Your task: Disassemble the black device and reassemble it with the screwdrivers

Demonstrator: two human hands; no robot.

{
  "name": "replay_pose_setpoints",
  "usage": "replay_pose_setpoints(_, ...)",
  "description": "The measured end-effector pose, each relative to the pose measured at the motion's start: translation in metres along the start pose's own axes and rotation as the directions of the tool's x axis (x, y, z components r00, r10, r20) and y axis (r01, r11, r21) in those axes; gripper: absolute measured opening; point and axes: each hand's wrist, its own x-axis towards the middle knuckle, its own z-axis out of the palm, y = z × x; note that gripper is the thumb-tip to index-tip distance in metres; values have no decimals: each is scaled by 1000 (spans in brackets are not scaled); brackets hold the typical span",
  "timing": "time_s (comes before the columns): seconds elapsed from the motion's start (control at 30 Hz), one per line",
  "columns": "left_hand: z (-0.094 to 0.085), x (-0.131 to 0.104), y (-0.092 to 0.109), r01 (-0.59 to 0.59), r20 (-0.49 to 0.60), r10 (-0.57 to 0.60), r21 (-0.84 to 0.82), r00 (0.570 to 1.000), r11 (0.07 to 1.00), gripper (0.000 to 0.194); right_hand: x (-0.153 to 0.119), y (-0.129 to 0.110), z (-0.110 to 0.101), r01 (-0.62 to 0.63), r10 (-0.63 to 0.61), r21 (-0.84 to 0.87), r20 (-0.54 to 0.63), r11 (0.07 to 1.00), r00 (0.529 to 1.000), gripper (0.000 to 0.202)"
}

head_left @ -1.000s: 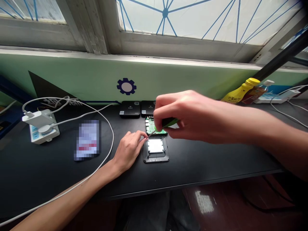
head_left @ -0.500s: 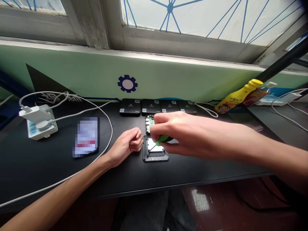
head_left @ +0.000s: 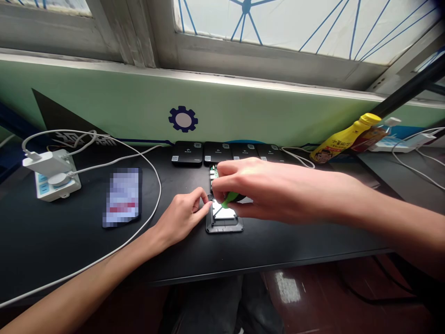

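My right hand (head_left: 243, 185) is closed round the green and black handle of a screwdriver (head_left: 227, 199). Its thin shaft slants down and left to the corner of a white plate. That plate (head_left: 222, 211) sits in a black plastic case half (head_left: 225, 228) lying flat on the table. At the case's left edge, the thumb and forefinger of my left hand (head_left: 184, 213) come together in a pinch, touching the rim. Just behind the case, a green circuit board (head_left: 213, 172) shows in part; my right hand hides the rest of it.
Several black boxes (head_left: 187, 153) stand in a row along the green partition. A phone (head_left: 121, 197) lies left, near a white power strip (head_left: 57, 185) with chargers. Its long white cable (head_left: 160, 185) loops past my left forearm. A yellow bottle (head_left: 342, 141) leans at the back right.
My left hand has gone from a fist beside the case to thumb and forefinger stretched onto its left edge. My right hand keeps the screwdriver in nearly the same place.
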Motion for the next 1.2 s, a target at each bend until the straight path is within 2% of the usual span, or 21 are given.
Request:
replay_pose_setpoints(0.1, 6, -2, -6, -75, -13, 78, 161, 997, 984, 17, -2, 1, 2, 20, -20, 13, -4, 1000, 1000, 16)
replay_pose_setpoints(0.27, 8, -2, -8, -80, -2, 83, 250, 997, 965, 15, -2, -3, 1, 2, -2, 6, -7, 1000, 1000, 20)
replay_pose_setpoints(0.53, 10, -2, -8, -121, 2, 125, 262, 992, 957, 13, 3, 0, -5, -55, 53, 40, 31, 998, 998, 14)
replay_pose_setpoints(0.87, 14, -4, -13, -141, -24, 155, 299, 988, 944, 11, 1, -2, -2, 10, -10, -20, 8, 1000, 1000, 19)
replay_pose_setpoints(1.2, 13, -3, -11, -135, -12, 145, 301, 989, 944, 12, 4, -2, -5, -17, 17, -12, 18, 1000, 1000, 18)
